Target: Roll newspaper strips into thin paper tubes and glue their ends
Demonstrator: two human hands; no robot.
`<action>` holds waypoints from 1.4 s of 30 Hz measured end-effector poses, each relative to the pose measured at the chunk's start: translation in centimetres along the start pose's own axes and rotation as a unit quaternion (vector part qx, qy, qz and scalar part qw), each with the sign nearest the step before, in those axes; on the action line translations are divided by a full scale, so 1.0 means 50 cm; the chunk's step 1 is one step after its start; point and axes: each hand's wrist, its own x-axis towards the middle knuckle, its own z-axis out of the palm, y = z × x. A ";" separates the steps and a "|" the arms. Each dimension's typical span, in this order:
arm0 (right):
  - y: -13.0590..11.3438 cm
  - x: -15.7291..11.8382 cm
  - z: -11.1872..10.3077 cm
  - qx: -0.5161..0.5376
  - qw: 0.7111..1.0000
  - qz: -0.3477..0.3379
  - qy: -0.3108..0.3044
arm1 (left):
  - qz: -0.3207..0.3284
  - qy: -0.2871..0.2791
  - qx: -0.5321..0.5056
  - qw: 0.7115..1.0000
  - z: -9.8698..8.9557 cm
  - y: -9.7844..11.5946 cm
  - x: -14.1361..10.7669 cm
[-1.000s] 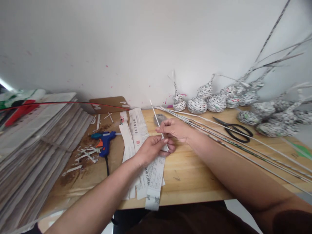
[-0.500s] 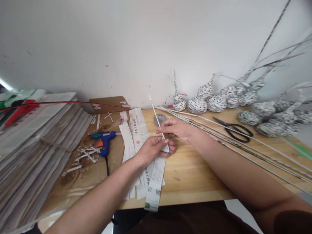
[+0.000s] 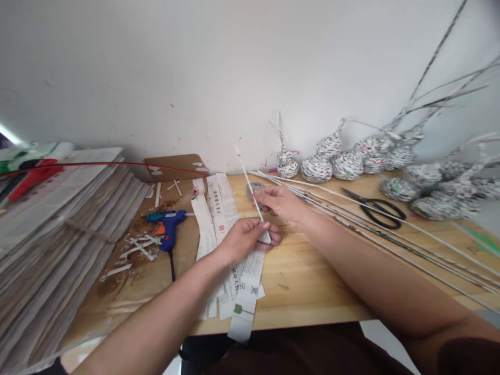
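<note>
L hand (image 3: 245, 237): newspaper strip (image 3: 247, 297) pinched betw. thumb & curled fingers, free end past bench's (image 3: 312, 291) front edge. Rolling step apparently under way; even tension prob. called for next. Thin paper tube (image 3: 247, 178), slanted twd back edge, gripped by R hand's (image 3: 278, 202) fingers, forearm reaching in from R.
</note>
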 end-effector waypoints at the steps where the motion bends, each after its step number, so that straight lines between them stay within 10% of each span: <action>1: 0.006 0.003 -0.004 -0.070 0.996 -0.047 0.025 | 0.002 0.001 0.001 1.000 -0.001 0.000 0.000; 7: 0.059 0.036 -0.030 -0.449 0.885 -0.117 0.032 | 0.000 0.011 -0.004 1.000 -0.009 -0.001 0.006; 14: 0.070 0.048 -0.025 -0.501 0.858 -0.072 0.092 | 0.003 0.016 -0.002 1.000 -0.005 0.003 0.004; 23: 0.043 0.025 -0.032 -0.307 0.915 -0.210 0.160 | -0.004 0.024 -0.004 1.000 -0.007 0.005 0.006; 28: 0.005 0.005 -0.018 -0.045 0.998 -0.019 -0.047 | -0.002 0.021 -0.006 1.000 -0.007 0.005 0.006; 34: -0.005 -0.007 -0.022 0.095 0.966 0.092 -0.223 | 0.009 0.016 -0.002 1.000 -0.008 0.001 0.006; 42: 0.002 0.002 -0.010 0.127 0.979 0.108 -0.120 | 0.007 0.007 -0.017 1.000 -0.010 -0.001 0.005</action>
